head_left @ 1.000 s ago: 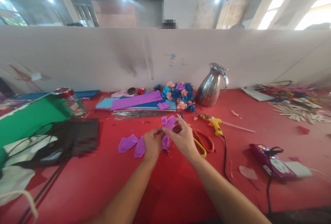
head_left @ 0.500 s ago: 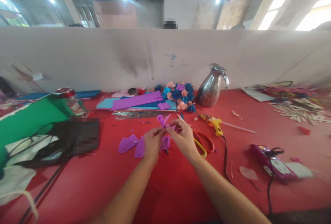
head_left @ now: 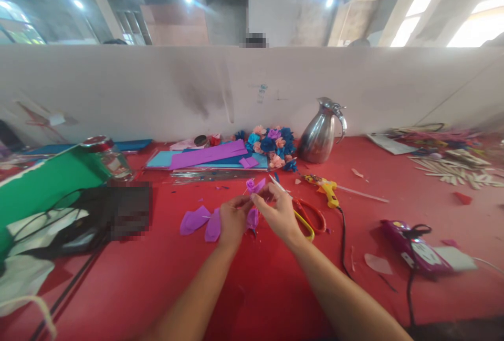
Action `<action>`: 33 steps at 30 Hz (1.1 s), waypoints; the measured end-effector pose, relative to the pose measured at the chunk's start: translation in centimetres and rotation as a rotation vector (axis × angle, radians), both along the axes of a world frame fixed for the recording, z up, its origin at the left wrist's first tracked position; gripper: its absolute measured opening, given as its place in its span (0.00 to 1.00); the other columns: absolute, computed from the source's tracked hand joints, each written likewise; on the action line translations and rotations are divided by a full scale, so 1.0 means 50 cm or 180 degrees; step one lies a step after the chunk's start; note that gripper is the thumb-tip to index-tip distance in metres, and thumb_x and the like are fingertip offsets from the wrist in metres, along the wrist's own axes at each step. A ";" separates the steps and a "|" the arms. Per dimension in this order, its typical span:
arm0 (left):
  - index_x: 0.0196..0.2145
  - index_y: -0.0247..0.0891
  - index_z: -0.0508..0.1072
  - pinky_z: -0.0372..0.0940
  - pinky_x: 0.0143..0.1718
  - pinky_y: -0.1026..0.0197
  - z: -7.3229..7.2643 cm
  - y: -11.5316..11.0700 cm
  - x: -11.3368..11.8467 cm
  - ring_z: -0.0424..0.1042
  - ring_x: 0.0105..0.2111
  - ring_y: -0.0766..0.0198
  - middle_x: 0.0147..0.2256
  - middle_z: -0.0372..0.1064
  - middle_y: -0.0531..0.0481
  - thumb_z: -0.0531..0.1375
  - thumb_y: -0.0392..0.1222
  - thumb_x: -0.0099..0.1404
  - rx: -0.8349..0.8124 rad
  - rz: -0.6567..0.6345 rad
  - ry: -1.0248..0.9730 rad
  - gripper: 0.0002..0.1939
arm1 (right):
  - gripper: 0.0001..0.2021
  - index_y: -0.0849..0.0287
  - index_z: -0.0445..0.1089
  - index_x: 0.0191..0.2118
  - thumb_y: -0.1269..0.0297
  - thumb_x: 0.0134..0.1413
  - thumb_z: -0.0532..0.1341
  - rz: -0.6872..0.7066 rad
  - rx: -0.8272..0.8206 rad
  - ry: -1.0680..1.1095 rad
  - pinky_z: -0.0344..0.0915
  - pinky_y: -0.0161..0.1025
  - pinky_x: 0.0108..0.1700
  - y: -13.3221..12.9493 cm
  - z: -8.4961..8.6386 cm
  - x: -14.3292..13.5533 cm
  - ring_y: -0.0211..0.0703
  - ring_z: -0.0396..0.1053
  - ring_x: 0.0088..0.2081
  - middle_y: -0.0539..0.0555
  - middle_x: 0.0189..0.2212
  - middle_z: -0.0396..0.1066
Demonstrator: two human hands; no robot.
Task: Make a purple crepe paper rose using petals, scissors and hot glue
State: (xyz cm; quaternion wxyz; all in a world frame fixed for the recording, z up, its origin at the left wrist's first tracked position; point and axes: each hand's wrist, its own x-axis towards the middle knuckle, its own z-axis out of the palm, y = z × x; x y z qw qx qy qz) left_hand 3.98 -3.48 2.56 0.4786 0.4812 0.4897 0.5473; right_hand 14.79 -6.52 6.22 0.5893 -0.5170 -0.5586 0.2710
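Observation:
Between my two hands a small purple paper flower [head_left: 255, 185] stands above my fingertips. My left hand [head_left: 233, 217] pinches it at its base. My right hand [head_left: 277, 210] is closed with its fingertips against the same base, touching the left fingertips; the exact grip there is hidden. Purple paper petals [head_left: 195, 219] lie on the red table left of my left hand, and another purple piece [head_left: 252, 219] shows between my wrists. Scissors [head_left: 311, 217] with red and yellow handles lie partly behind my right hand.
A yellow glue gun [head_left: 327, 192] with a black cord lies to the right. Behind stand a steel jug [head_left: 321, 134] and a heap of paper flowers [head_left: 271, 144], beside purple paper strips [head_left: 208, 153]. A glass jar [head_left: 112, 160] and a purple device [head_left: 415, 249] sit at the sides.
The purple flower has turned and leaned to the right, and its petal now wraps nearer the bud. My fingertips have closed in together at its base.

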 end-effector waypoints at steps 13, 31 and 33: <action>0.29 0.35 0.81 0.61 0.27 0.64 -0.002 -0.005 -0.006 0.70 0.25 0.62 0.23 0.75 0.50 0.65 0.45 0.48 0.0090 -0.0221 0.0052 0.12 | 0.03 0.55 0.64 0.25 0.67 0.47 0.56 -0.0187 0.0182 -0.1072 0.60 0.37 0.35 -0.005 -0.006 0.001 0.42 0.66 0.29 0.50 0.24 0.69; 0.29 0.35 0.81 0.63 0.26 0.64 -0.016 0.012 -0.013 0.73 0.27 0.59 0.24 0.76 0.48 0.64 0.49 0.49 0.0131 0.0125 0.0257 0.14 | 0.04 0.57 0.70 0.29 0.66 0.49 0.58 -0.0285 0.0017 -0.0976 0.62 0.37 0.36 0.002 -0.022 -0.003 0.42 0.67 0.30 0.51 0.26 0.72; 0.29 0.36 0.81 0.63 0.26 0.63 -0.017 0.012 -0.015 0.73 0.27 0.59 0.24 0.76 0.49 0.64 0.48 0.50 0.0131 0.0136 0.0316 0.14 | 0.03 0.56 0.70 0.29 0.64 0.49 0.60 -0.0276 0.0028 -0.1024 0.62 0.37 0.35 0.001 -0.021 -0.004 0.41 0.67 0.30 0.51 0.27 0.73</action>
